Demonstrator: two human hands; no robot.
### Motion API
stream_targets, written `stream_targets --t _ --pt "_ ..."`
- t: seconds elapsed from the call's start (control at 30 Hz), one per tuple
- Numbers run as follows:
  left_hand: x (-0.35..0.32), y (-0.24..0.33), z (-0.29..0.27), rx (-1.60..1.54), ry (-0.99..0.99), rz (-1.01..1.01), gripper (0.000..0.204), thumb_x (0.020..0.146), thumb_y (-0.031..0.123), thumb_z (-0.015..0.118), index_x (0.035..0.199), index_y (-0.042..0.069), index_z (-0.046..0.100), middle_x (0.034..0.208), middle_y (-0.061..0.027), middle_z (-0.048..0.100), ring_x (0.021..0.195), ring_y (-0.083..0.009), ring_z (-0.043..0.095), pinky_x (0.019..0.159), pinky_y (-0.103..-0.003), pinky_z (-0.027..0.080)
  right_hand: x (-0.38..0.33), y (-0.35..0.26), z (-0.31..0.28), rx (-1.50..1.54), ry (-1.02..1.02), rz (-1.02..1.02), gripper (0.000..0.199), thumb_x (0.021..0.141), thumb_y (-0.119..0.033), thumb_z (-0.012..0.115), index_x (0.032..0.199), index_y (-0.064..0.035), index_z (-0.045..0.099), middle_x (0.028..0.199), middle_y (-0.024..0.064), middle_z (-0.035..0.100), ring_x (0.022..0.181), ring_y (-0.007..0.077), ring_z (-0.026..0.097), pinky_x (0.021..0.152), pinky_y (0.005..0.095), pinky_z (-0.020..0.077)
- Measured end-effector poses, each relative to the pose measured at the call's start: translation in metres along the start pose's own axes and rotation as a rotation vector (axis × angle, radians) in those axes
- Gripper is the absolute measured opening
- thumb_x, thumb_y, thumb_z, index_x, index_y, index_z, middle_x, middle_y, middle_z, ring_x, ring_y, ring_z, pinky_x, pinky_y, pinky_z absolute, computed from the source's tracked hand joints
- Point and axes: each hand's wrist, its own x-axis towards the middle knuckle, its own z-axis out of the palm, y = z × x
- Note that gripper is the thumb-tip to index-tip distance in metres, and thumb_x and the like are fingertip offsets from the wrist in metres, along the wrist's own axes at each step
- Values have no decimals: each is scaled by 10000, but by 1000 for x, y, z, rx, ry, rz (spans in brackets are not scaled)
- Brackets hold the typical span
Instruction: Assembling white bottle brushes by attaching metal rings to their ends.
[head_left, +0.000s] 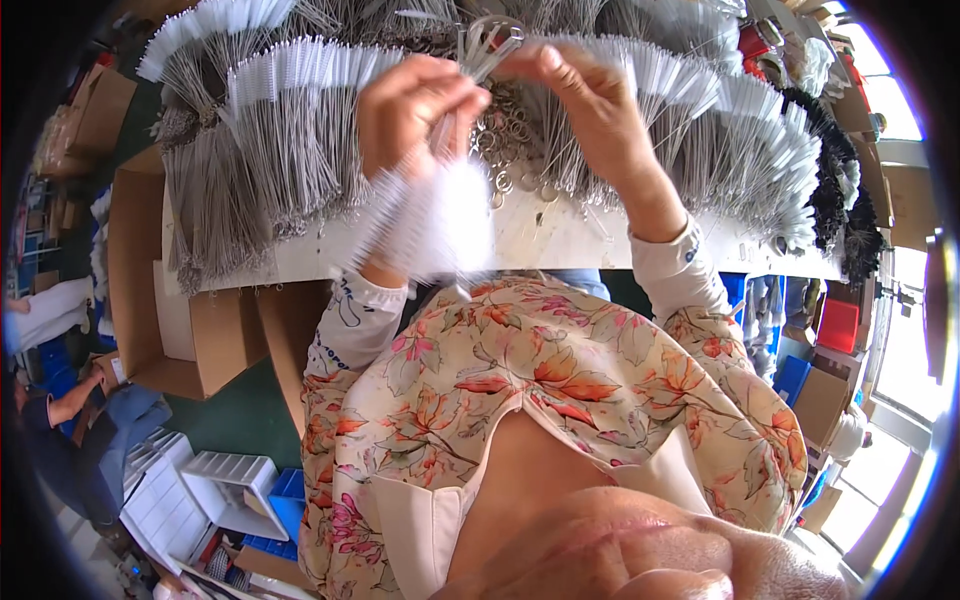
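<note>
In my left hand [412, 110], fingers closed, is a bundle of thin wire brushes [440, 225]. Their white bristle heads hang below the hand, smeared by motion. The pale ends of the bundle [482, 52] stick up above my fingers, beside a round metal ring [497, 28]. My right hand [605, 110] is raised to the right of these ends, with its fingers reaching toward them. Blur hides whether those fingers grip anything. Loose metal rings [505, 135] lie on the white table [560, 225] between and below my hands.
Thick rows of wire brushes [290, 130] with white bristles cover the table's left, and more brushes [740, 140] its right. Black brushes [845, 190] lie at the right end. An open cardboard box [140, 290] stands against the left side. Another person [85, 440] is at lower left, near white crates [230, 480].
</note>
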Motion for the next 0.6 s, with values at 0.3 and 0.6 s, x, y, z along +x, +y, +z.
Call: stream_targets --t 0.3,0.6 --pt "-55 -1 -37 96 -377 179 453 769 153 674 1163 4 507 1165 -121 406 982 -218 506 829 -341 449 -50 19 24 1124 -40 491 168 931 -158 448 978 -29 544 766 -12 569 577 53 465 560 197 419" --pt "-79 5 -53 -551 -760 -542 635 756 304 691 1251 36 396 1203 -147 449 1075 -259 484 862 -348 411 -84 -7 39 13 -455 402 151 865 -120 551 885 21 600 677 19 584 605 61 521 559 208 431"
